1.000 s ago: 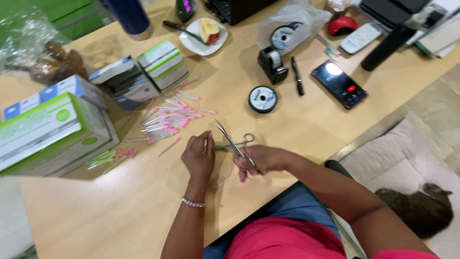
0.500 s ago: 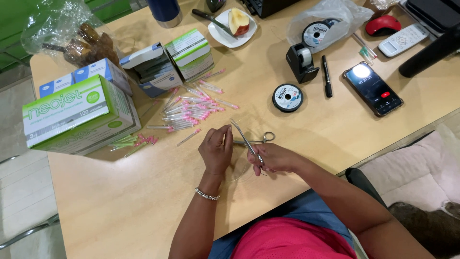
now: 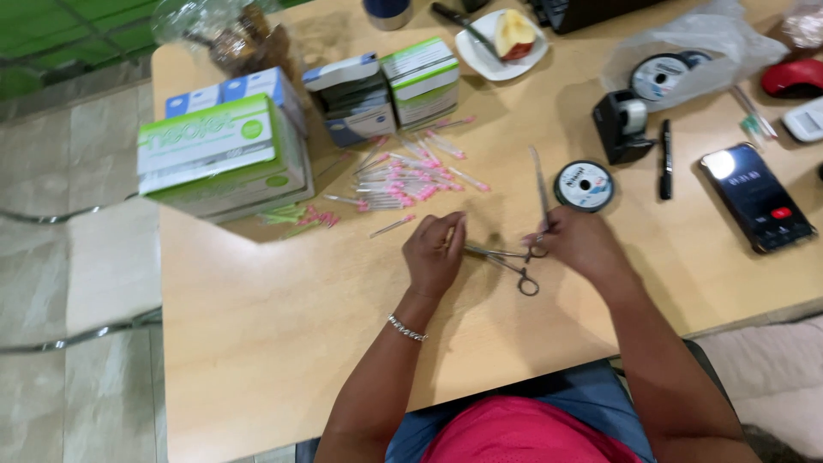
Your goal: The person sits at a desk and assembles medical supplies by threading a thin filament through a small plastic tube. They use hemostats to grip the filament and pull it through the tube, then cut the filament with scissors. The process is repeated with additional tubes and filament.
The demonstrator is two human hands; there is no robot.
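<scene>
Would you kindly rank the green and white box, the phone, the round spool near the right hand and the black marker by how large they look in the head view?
1. green and white box, by far the largest
2. phone
3. round spool and black marker: too alike in apparent size to rank, one being round and one long and thin.

R hand point(image 3: 583, 243) raised one forceps point(image 3: 539, 193) upright | 2nd forceps point(image 3: 506, 261) now on table, L hand point(image 3: 435, 253) on it

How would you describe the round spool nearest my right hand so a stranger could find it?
On the wooden table, look just beyond the right hand. The spool lies flat beside a black tape dispenser. Unlike the bagged spools, it is uncovered.
</scene>
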